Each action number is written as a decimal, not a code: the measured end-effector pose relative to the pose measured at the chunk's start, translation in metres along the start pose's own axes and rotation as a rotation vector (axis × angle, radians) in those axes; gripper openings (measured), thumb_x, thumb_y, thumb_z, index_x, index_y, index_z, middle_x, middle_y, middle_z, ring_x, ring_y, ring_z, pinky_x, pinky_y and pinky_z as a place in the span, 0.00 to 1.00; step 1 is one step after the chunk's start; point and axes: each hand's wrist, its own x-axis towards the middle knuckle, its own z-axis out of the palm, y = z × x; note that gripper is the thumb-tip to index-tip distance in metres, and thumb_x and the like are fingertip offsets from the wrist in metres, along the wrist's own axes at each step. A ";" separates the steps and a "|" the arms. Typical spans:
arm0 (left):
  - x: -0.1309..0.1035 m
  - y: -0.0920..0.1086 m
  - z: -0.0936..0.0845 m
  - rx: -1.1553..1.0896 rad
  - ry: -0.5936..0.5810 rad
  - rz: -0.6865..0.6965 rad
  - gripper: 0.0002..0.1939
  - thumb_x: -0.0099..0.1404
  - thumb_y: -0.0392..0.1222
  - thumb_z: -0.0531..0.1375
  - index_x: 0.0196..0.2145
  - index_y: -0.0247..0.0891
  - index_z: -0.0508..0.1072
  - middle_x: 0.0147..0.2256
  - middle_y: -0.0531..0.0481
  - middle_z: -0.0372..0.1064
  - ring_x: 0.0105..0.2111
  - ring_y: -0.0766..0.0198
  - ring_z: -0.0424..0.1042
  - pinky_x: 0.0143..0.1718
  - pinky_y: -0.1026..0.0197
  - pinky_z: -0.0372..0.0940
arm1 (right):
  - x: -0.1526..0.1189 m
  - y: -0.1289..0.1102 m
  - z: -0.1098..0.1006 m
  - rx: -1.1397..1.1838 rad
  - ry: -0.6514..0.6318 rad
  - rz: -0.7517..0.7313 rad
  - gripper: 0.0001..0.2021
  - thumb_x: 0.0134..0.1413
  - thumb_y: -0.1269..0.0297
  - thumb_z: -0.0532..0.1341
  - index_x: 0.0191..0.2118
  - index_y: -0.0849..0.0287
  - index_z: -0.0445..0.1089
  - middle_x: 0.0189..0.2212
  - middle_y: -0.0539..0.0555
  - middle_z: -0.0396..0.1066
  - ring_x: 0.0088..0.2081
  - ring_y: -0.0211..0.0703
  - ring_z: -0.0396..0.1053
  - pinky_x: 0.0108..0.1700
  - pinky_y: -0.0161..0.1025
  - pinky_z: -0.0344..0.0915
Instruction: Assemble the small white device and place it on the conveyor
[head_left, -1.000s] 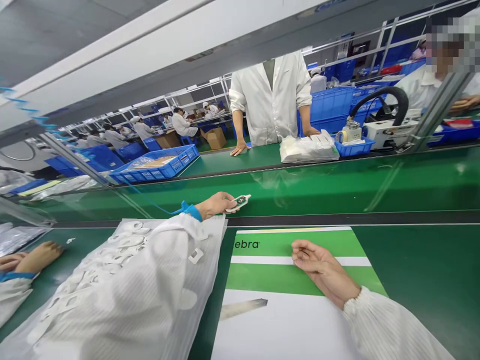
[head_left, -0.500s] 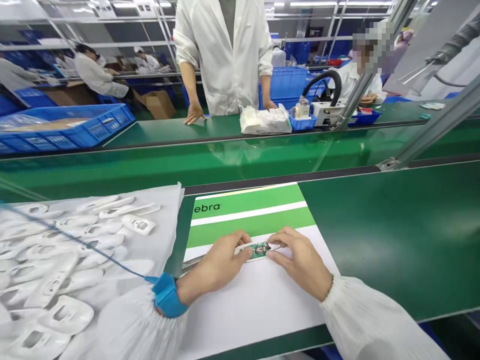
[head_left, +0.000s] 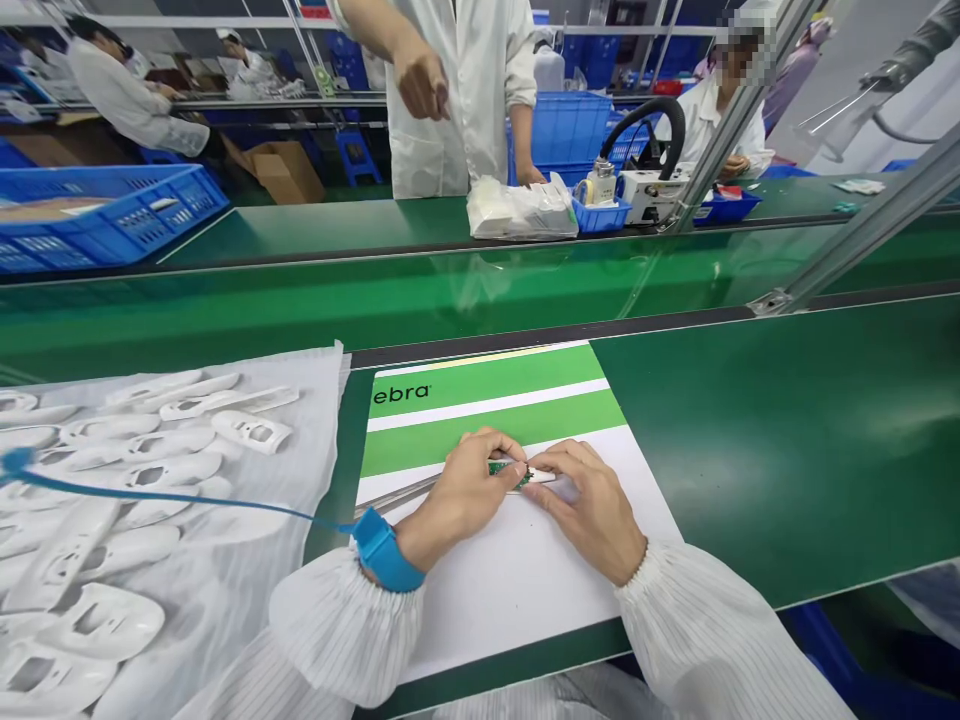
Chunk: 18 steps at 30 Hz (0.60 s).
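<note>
Head view: left hand [head_left: 469, 490] and right hand [head_left: 592, 505] pinch the small circuit-board part [head_left: 517, 473] between their fingertips.

Two hands on a small circuit board, green workbench.

Left hand [head_left: 469, 490] and right hand [head_left: 589, 505] pinching a small green circuit board [head_left: 514, 472] in a white casing between fingertips, over a green-and-white paper sheet [head_left: 495, 590]. Blue wrist strap [head_left: 386, 550] with blue cord [head_left: 172, 497] on left wrist. White plastic shells [head_left: 120, 470] spread on a grey bag [head_left: 315, 400] to the left. Beyond the green conveyor belt [head_left: 375, 300]: a co-worker in a white coat [head_left: 457, 90], a bag of white parts [head_left: 521, 210], blue crates [head_left: 97, 215].
</note>
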 end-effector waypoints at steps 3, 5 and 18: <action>0.001 0.003 0.001 0.022 0.024 -0.027 0.04 0.61 0.37 0.58 0.33 0.41 0.74 0.39 0.52 0.70 0.45 0.57 0.66 0.46 0.54 0.59 | 0.000 0.001 0.001 -0.007 0.009 -0.029 0.08 0.57 0.68 0.65 0.43 0.54 0.72 0.38 0.52 0.71 0.42 0.46 0.66 0.46 0.46 0.64; 0.003 0.006 0.003 0.059 0.059 -0.047 0.05 0.60 0.35 0.58 0.32 0.41 0.74 0.39 0.52 0.70 0.45 0.58 0.66 0.48 0.54 0.59 | 0.000 0.001 0.000 -0.017 0.015 -0.044 0.09 0.57 0.68 0.65 0.44 0.54 0.72 0.38 0.53 0.71 0.42 0.47 0.66 0.46 0.46 0.64; -0.019 0.003 -0.004 0.299 0.097 0.075 0.09 0.63 0.44 0.61 0.41 0.43 0.74 0.44 0.51 0.71 0.48 0.57 0.67 0.51 0.52 0.63 | -0.010 0.008 -0.002 -0.139 0.005 -0.179 0.10 0.60 0.57 0.62 0.45 0.53 0.69 0.40 0.52 0.72 0.43 0.47 0.68 0.45 0.46 0.65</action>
